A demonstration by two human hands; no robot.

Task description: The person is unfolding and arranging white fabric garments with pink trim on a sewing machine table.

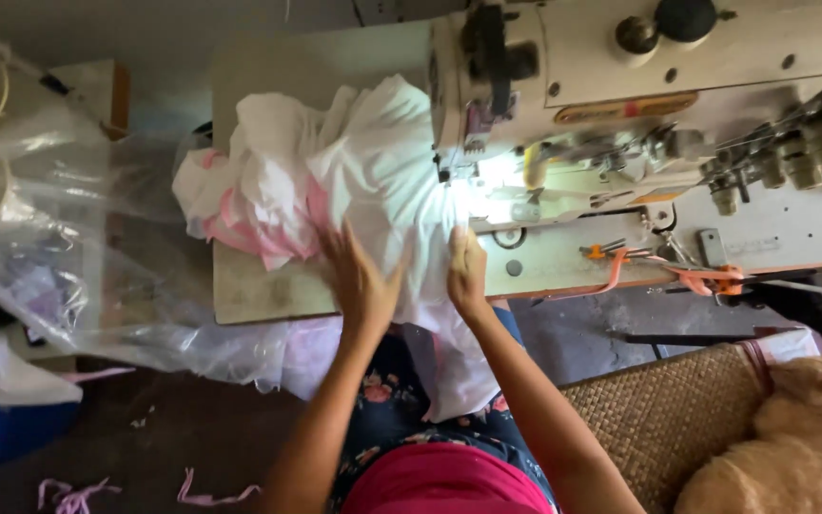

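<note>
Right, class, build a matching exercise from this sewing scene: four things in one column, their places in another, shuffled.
1. left hand
2. right hand
3. ginger furry cat
4. clear plastic sheet

a. bottom right, on the woven mat
b. flat on white fabric near pink trim
c. left of the sewing table
d. on fabric nearest the lit needle

Pairs: 1-b, 2-d, 3-a, 4-c

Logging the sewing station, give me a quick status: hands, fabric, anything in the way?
Left hand flat on white fabric. Right hand pressing the fabric edge by the sewing machine. Bunched white-and-pink cloth piled left of the needle area.
</note>
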